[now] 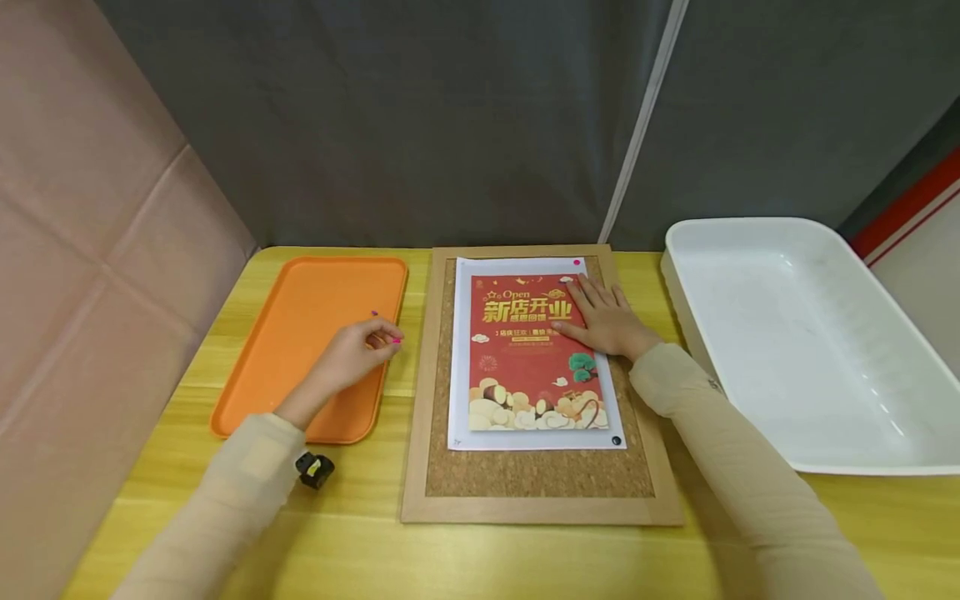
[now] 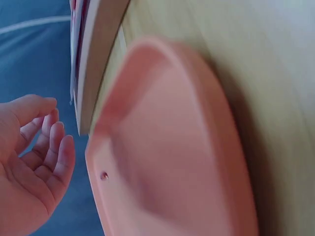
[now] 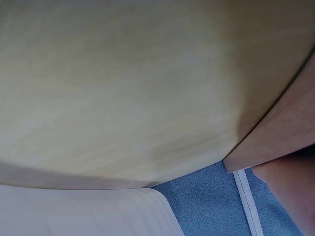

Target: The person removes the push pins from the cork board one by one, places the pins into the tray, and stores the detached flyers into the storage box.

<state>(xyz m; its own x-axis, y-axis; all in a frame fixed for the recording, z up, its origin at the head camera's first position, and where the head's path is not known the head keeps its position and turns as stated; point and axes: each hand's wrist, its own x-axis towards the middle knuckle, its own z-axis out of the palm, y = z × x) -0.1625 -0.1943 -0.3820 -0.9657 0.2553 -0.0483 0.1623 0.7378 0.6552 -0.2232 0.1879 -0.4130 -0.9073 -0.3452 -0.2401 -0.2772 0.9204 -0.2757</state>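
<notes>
My left hand is raised over the right side of the orange tray. Its thumb and fingertips pinch a small pink pushpin; in the left wrist view the left hand hides the pin. A dark purple pushpin lies on the tray near its right rim. With fingers spread, my right hand rests on the upper right of a red poster on white paper. That paper lies on a wood-framed cork board. A pink pin sits at its top right corner, a black pin at its bottom right.
A large white basin stands to the right of the board. On the yellow wood-grain table, a small black object lies beside my left sleeve. A grey curtain hangs behind the table, and a pinkish padded panel borders the left.
</notes>
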